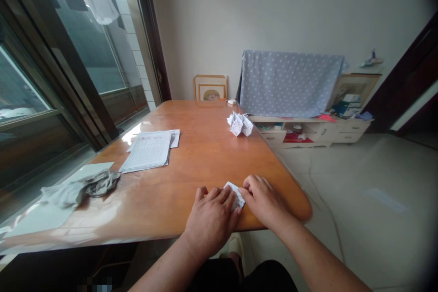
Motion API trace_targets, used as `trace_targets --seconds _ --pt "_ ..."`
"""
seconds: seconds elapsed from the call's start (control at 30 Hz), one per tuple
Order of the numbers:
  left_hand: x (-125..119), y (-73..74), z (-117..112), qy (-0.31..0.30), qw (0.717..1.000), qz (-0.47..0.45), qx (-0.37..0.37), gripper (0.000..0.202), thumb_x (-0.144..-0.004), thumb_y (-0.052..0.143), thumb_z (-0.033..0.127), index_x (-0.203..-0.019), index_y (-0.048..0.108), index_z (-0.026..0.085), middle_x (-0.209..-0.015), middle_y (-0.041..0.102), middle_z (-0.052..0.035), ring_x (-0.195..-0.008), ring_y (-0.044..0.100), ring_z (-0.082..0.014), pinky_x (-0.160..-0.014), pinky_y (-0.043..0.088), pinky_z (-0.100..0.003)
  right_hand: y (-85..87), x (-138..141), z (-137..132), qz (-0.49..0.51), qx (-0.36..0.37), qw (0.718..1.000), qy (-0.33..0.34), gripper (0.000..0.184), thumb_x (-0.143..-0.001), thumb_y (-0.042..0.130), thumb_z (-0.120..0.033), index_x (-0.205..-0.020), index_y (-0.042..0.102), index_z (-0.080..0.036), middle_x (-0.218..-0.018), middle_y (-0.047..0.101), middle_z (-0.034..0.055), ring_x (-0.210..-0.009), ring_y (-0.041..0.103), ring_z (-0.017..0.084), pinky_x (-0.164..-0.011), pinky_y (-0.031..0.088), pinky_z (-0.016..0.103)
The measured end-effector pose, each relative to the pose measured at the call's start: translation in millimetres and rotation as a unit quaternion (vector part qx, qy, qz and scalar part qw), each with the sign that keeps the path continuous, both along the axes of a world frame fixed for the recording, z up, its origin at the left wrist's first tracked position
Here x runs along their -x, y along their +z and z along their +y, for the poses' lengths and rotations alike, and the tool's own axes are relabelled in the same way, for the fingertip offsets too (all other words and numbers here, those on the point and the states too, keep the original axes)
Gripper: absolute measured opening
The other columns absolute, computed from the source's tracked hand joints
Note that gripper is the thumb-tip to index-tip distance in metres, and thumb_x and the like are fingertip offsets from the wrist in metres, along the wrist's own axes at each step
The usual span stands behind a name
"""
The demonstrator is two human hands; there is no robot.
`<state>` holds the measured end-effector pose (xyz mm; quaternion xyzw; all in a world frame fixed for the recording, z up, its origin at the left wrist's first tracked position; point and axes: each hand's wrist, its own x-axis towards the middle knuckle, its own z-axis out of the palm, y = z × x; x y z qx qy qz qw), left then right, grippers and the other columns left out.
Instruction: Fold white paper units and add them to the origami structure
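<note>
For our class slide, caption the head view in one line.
Left hand and right hand press a small folded paper on the wooden table; paper models and printed sheets lie beyond.

Small white folded paper piece (pixel 236 194), flat at the near table edge.

We see soft daylight from the left window (pixel 61 68) glaring on the bench (pixel 143 125); corners darken and bend.
</note>
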<state>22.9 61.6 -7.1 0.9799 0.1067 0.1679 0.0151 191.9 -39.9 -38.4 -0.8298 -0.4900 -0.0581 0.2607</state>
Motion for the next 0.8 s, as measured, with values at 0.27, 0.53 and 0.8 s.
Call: trace_targets --seconds 0.27,0.53,0.8 --pt "1.7 2.4 -1.6 -0.004 1.0 -0.009 -0.01 0.033 -0.104 0.039 0.041 -0.114 0.065 0.024 -0.131 0.065 -0.0067 -0.105 0.056 -0.027 -0.09 0.034 -0.049 -0.2 -13.8 -6.8 0.045 -0.005 0.999 -0.001 0.004 -0.089 0.053 -0.018 -0.091 0.056 -0.021 -0.093 0.065 0.0052 -0.09 0.059 0.02 -0.081 0.043 0.031" --pt "3.8 5.3 -2.7 -0.005 1.0 -0.013 -0.002 0.029 -0.101 0.044 0.04 -0.114 0.065 0.025 -0.122 0.067 -0.0066 -0.101 0.057 -0.0267 -0.089 0.035 -0.047 3.9 10.7 4.6 0.097 -0.133 0.985 0.041 0.017 -0.09 0.046 -0.015 -0.102 0.056 -0.021 -0.099 0.068 0.0056 -0.092 0.063 0.019 -0.081 0.047 0.03" --pt "5.7 5.3 -1.0 -0.009 0.999 -0.025 0.037 0.027 -0.099 0.047 0.033 -0.121 0.061 0.025 -0.124 0.067 -0.0071 -0.104 0.057 -0.0274 -0.091 0.035 -0.047 7.4 21.5 9.0 0.121 -0.063 0.988 0.07 0.027 -0.083 0.048 -0.006 -0.104 0.055 -0.021 -0.1 0.07 0.0057 -0.094 0.065 0.019 -0.084 0.047 0.028"
